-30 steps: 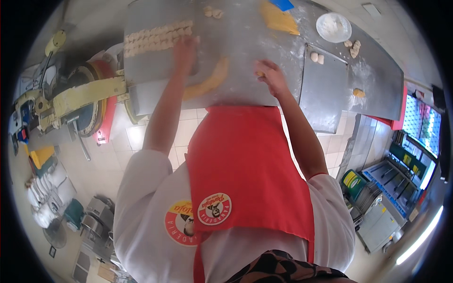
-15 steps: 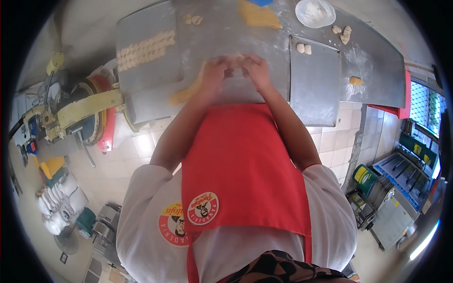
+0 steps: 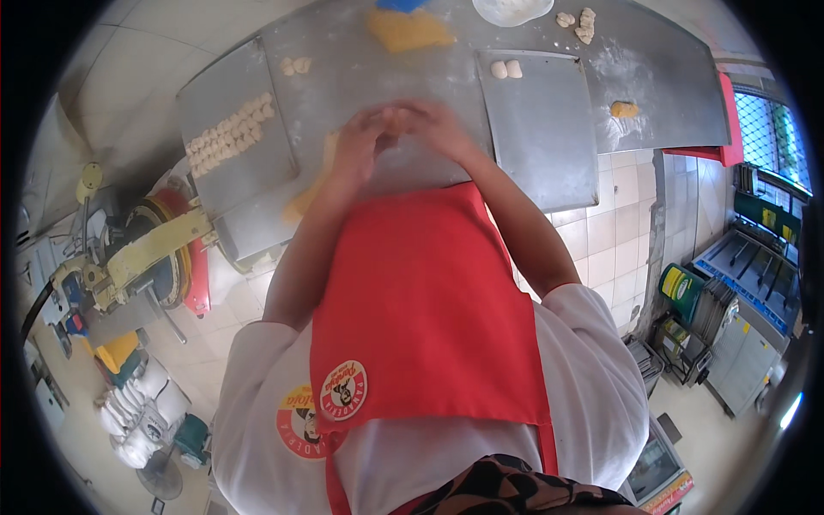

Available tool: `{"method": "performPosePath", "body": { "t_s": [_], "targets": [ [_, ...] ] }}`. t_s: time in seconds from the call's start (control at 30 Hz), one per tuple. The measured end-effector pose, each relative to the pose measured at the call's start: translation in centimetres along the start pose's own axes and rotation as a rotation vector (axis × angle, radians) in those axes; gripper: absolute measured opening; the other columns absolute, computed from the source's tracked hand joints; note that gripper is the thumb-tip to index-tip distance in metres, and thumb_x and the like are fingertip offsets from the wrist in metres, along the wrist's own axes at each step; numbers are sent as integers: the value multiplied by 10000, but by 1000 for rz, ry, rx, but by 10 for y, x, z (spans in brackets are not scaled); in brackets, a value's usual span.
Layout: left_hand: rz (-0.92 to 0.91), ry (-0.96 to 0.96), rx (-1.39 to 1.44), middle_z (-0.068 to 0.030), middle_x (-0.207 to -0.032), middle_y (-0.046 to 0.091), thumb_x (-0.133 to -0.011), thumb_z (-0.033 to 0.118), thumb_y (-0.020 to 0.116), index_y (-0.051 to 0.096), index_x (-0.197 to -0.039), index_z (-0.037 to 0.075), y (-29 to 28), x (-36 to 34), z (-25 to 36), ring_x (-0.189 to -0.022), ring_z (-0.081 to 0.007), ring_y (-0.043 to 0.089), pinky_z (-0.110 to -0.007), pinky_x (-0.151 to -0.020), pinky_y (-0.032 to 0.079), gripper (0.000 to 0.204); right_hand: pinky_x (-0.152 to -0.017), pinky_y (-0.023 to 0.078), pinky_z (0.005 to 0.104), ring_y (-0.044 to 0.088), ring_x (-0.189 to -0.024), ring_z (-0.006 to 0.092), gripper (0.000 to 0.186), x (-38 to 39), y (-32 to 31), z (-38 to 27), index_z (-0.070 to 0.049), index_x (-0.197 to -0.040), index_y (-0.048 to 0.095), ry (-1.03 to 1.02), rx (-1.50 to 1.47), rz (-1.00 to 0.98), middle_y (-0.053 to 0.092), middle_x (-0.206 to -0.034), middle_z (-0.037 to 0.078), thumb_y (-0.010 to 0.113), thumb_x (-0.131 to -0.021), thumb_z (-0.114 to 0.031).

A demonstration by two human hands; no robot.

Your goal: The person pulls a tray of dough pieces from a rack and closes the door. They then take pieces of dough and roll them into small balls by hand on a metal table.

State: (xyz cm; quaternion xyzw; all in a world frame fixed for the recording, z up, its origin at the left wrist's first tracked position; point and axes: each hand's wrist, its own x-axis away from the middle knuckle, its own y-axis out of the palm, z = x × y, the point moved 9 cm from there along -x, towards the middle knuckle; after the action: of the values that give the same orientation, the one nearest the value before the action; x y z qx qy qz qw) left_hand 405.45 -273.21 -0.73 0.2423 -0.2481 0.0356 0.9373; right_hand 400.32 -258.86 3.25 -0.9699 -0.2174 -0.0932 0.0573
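Meeting above the near part of the steel table (image 3: 386,73), the worker's left hand (image 3: 359,142) and right hand (image 3: 436,129) bring their curled fingertips together in front of the apron. Both are blurred, and from where I stand I can't tell whether the fingers close on a bit of dough or only on each other. Just beside the left hand, a strip of yellow dough (image 3: 299,206) lies on the table, partly hidden behind that wrist and forearm.

Farther out on the worker's left, rows of small, pale dough pieces (image 3: 232,133) sit close together on a metal sheet (image 3: 210,94). A few dough lumps (image 3: 296,65) rest just past that sheet's far corner. Beyond the hands spreads a flat yellow mass (image 3: 408,33), with something blue (image 3: 402,4) at its far edge.

On the right, two round dough balls (image 3: 506,69) touch near the far end of a tray (image 3: 541,133). Past it, a short yellow piece (image 3: 625,109) lies amid smeared flour (image 3: 618,64); farther back are more pale lumps (image 3: 586,26) and a white bowl (image 3: 512,9). The worker wears a red apron (image 3: 421,309) over a white shirt (image 3: 592,360).
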Motion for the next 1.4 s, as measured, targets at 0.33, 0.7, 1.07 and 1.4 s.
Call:
{"method": "performPosePath", "body": {
  "t_s": [0.33, 0.7, 1.07, 1.4],
  "targets": [
    [-10, 182, -402, -107, -1071, 699, -964, 120, 710, 639, -1244, -41, 19, -9, 12, -939, -182, 705, -297, -830, 613, 331, -734, 545, 311, 686, -897, 168, 298, 5, -23, 15, -15, -1118, 739, 112, -29, 40, 740, -1003, 96, 755, -930, -246],
    [103, 371, -772, -133, -987, 729, -942, 206, 731, 730, -1153, -2, 16, -27, -12, -871, -198, 738, -316, -771, 600, 296, -693, 559, 305, 694, -785, 154, 255, 16, -31, 44, -5, -1092, 755, 52, 25, 235, 743, -909, 110, 777, -879, -143],
    [130, 563, -1331, -168, -968, 672, -852, 195, 747, 774, -1045, 79, 17, -68, -80, -887, -351, 688, -444, -781, 557, 227, -721, 564, 400, 676, -802, 318, 272, 9, -38, 134, -77, -1046, 778, -376, 508, 185, 662, -835, 123, 802, -775, -90],
    [57, 703, -1279, -134, -992, 641, -853, 90, 700, 750, -1071, 105, 14, -64, -86, -881, -353, 664, -450, -771, 546, 224, -807, 569, 437, 699, -879, 353, 227, -4, -34, 114, -66, -1056, 759, -196, 759, 181, 731, -927, 139, 723, -836, -108]
  ]
}}
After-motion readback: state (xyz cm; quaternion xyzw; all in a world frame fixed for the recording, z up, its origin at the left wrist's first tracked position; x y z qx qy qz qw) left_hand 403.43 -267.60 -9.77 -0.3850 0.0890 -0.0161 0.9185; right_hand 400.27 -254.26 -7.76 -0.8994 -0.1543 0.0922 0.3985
